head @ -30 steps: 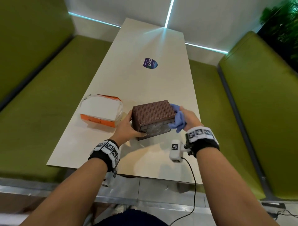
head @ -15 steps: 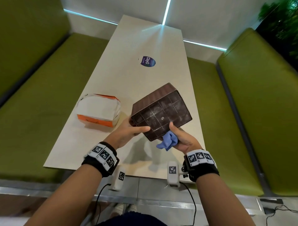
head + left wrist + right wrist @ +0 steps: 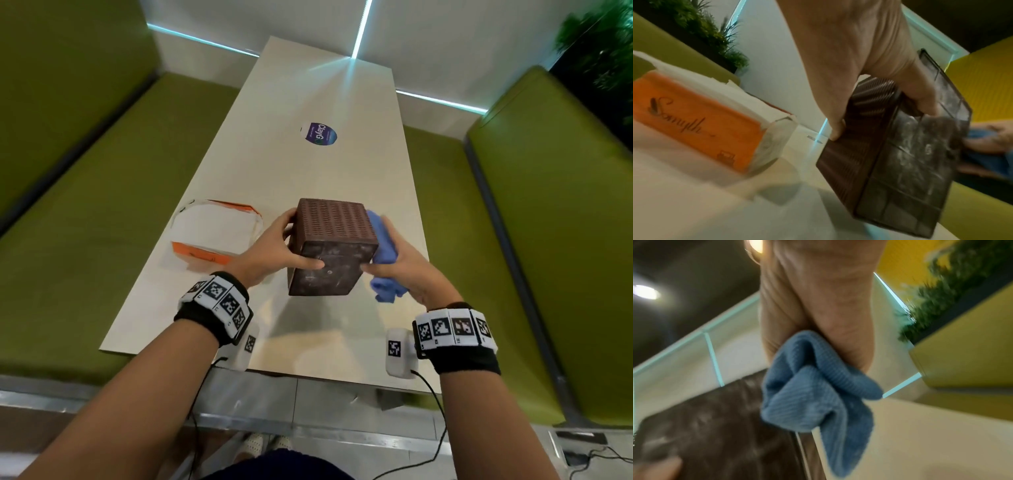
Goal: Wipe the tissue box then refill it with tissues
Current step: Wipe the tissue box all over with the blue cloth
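Left hand (image 3: 855,53): grip around the brown tissue box (image 3: 900,162), thumb on its dusty gridded face.
Orange tissue pack (image 3: 701,120): on the table (image 3: 715,211), beside the box.

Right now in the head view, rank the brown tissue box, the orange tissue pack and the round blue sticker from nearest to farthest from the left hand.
1. Brown tissue box: gripped by the left hand.
2. Orange tissue pack: just to its left.
3. Round blue sticker: far up the table.

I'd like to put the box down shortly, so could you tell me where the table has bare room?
Bare patches: the near end of the table below the held box, and the far half beyond the round sticker. It is crowded mid-table: the tissue pack sits beside the left hand, and the right hand holds the cloth against the box.
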The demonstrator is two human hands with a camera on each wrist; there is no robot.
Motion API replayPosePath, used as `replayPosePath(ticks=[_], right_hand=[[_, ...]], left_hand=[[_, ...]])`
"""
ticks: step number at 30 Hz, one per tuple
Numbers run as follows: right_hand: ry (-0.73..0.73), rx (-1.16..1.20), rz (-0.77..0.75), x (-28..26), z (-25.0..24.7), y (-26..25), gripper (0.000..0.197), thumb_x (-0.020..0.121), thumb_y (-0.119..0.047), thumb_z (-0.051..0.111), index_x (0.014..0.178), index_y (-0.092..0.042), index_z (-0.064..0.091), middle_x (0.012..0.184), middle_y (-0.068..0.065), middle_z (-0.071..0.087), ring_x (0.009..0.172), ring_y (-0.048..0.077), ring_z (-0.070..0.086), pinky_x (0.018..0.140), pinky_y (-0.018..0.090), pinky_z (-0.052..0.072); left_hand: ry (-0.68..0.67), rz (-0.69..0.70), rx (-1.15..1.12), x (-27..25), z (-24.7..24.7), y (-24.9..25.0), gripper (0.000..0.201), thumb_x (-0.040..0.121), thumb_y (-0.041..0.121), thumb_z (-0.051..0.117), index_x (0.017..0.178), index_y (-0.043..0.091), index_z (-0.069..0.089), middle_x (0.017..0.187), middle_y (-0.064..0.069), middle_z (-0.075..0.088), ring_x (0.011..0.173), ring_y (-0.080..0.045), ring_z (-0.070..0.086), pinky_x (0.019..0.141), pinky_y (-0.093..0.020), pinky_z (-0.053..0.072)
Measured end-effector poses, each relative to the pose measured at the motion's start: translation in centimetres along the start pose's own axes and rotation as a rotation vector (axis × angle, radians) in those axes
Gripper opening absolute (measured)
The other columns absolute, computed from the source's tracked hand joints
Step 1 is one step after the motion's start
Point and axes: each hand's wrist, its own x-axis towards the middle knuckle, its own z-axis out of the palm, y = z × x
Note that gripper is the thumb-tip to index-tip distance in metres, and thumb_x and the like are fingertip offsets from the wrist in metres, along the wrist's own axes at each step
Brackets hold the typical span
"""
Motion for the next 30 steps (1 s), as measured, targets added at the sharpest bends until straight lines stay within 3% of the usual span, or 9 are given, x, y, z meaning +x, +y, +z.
replayPosePath(ticks=[1,3,5,8,11,17,20,24,30], right_hand=[[0.109,-0.035,0.018,-0.4,-0.2,-1.0,0.096,0.085,-0.011,0.071,0.153,-0.035,0.008,0.142,-0.006,0.045,0.112,0.029,0.061,0.079,0.038,0.055],[0.317,-0.116,-0.001,-0.6,0.1,-2.3,0.079,0.095,-0.018,0.058,0.153,-0.031,0.006,0.115,0.003,0.051,0.086,0.028,0.060,0.063,0.034,0.049],[0.419,-0.185,-0.160,-0.4,2.0,-4.0,0.059,0.099,-0.019,0.047,0.151,-0.023,0.019,0.108,0.013,0.054,0.086,0.025,0.057,0.074,0.036,0.046],[0.341,-0.463,-0.254,0.9,6.4,-5.3,0.054,0.098,-0.016,0.045,0.149,-0.021,0.027,0.154,0.010,0.027,0.133,0.027,0.040,0.104,0.035,0.038],[0.231,-0.763,-0.258,2.6,9.3,-5.0,0.049,0.101,-0.023,0.039,0.149,-0.025,0.031,0.159,0.007,0.019,0.146,0.030,0.016,0.119,0.044,0.020],[0.257,-0.752,-0.125,6.0,6.9,-5.5,0.047,0.101,-0.025,0.036,0.148,-0.027,0.033,0.154,0.006,0.032,0.142,0.029,0.025,0.119,0.046,0.018],[0.290,-0.759,-0.161,4.5,8.8,-5.8,0.047,0.102,-0.026,0.036,0.149,-0.022,0.032,0.156,0.008,0.027,0.142,0.029,0.026,0.115,0.044,0.029],[0.220,-0.825,-0.295,2.8,9.4,-4.8,0.050,0.100,-0.022,0.045,0.148,-0.022,0.033,0.158,0.007,0.022,0.145,0.026,0.020,0.119,0.041,0.021],[0.421,-0.771,-0.012,4.0,4.9,-3.8,0.047,0.101,-0.018,0.039,0.148,-0.021,0.032,0.154,0.010,0.029,0.138,0.033,0.032,0.114,0.043,0.028]], left_hand=[[0.041,-0.005,-0.003,0.1,0.0,-0.4,0.113,0.044,0.026,0.093,0.142,0.025,0.037,0.137,0.004,0.051,0.131,-0.013,0.046,0.109,-0.042,0.044],[0.071,-0.008,0.013,0.2,0.0,-1.1,0.115,0.042,0.026,0.092,0.142,0.024,0.035,0.137,0.003,0.051,0.131,-0.012,0.046,0.109,-0.042,0.044],[0.069,0.012,0.041,0.2,0.3,-1.5,0.114,0.042,0.026,0.092,0.141,0.023,0.035,0.135,0.002,0.051,0.128,-0.010,0.048,0.108,-0.042,0.045],[0.068,0.038,0.049,0.4,0.9,-1.8,0.112,0.043,0.024,0.091,0.140,0.020,0.036,0.134,-0.003,0.052,0.125,-0.015,0.051,0.105,-0.043,0.047],[0.055,0.052,0.094,0.5,1.1,-2.1,0.104,0.051,0.018,0.091,0.140,0.020,0.036,0.134,-0.001,0.052,0.125,-0.017,0.052,0.104,-0.047,0.048],[0.137,0.073,0.119,1.2,1.4,-2.2,0.111,0.052,0.016,0.093,0.144,0.017,0.031,0.139,0.000,0.045,0.122,-0.012,0.049,0.096,-0.027,0.048],[0.141,0.098,0.138,1.3,1.6,-2.2,0.103,0.049,0.023,0.092,0.135,0.024,0.036,0.136,0.000,0.048,0.118,-0.009,0.052,0.097,-0.033,0.050],[0.152,0.091,0.175,1.2,1.2,-3.0,0.103,0.046,0.031,0.091,0.134,0.019,0.039,0.133,-0.005,0.051,0.122,-0.017,0.053,0.101,-0.045,0.050],[0.166,0.065,0.185,1.7,1.5,-3.4,0.112,0.048,0.017,0.094,0.142,0.020,0.034,0.138,0.001,0.041,0.124,-0.009,0.046,0.106,-0.043,0.046]])
